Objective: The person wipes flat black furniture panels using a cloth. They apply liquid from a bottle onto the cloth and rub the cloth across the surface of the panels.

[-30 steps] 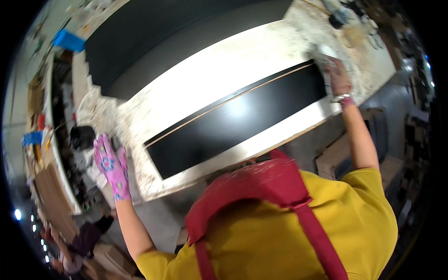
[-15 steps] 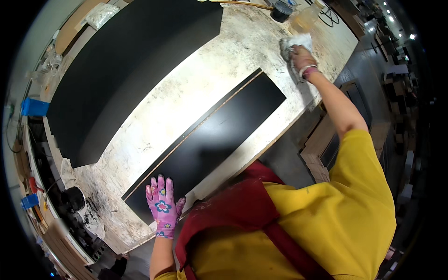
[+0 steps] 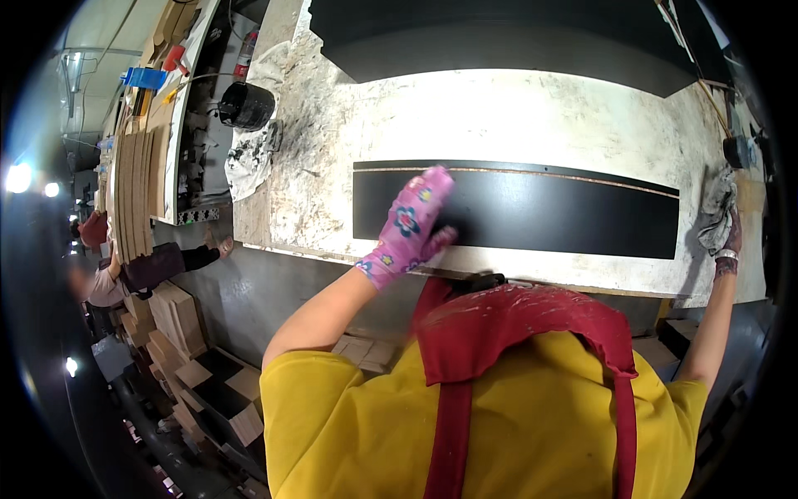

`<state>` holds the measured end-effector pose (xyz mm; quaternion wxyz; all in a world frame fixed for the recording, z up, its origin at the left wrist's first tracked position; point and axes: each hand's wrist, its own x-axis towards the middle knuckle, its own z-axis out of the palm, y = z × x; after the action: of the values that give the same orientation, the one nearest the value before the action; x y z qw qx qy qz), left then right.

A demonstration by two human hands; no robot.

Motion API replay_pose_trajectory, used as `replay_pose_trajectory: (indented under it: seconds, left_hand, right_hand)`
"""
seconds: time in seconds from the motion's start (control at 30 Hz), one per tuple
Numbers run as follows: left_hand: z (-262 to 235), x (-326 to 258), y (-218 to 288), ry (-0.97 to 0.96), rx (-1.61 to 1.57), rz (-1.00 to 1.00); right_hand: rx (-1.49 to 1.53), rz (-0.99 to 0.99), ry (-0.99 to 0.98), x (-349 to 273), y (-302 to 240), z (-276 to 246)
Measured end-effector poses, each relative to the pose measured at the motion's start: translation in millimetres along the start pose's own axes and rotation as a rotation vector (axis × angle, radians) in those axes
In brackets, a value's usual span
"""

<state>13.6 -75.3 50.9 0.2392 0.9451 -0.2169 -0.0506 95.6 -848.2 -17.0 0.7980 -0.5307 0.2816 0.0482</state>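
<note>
two hands: gloved left [image 3: 409,223] over black panel [image 3: 565,209], right [image 3: 731,239] with stained rag [image 3: 716,208]

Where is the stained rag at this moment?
The rag is at the head view's right side, in the right hand, right of the narrow black board.

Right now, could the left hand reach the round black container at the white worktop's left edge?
Probably yes: the pink-gloved left hand looks empty and nothing tall blocks the black container, though some stretching seems needed.
</note>
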Motion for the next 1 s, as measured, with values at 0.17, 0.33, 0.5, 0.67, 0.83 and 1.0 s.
replay_pose_trajectory:
  seconds: [0.17, 0.33, 0.5, 0.67, 0.83, 1.0]
  left_hand:
    - [-36.7, 63.9, -63.3, 0.516, -0.401, -0.33]
    - [-91.1, 119.8, -104.8, 0.71, -0.804, -0.457]
    - [-88.8, 132.5, -127.0, 0.605, -0.857, -0.576]
    - [-91.3, 121.3, -142.3, 0.604, -0.666, -0.519]
    - [-96.2, 128.3, -125.1, 0.604, -0.656, -0.538]
    - [-93.2, 123.1, -145.5, 0.561, -0.56, -0.543]
  right_hand:
    - [-0.21, -0.346, -0.08, 21.9, 4.6, -14.7]
    - [-0.718, -0.552, -0.153, 34.2, -22.3, 159.6]
    - [-0.896, -0.428, -0.239, 40.8, -40.7, 236.3]
    - [-1.096, -0.385, -0.117, 49.5, -22.6, 270.3]
    - [-0.961, -0.564, 0.239, 34.8, -28.5, 253.1]
    - [-1.341, -0.465, -0.059, 50.4, -54.8, 249.9]
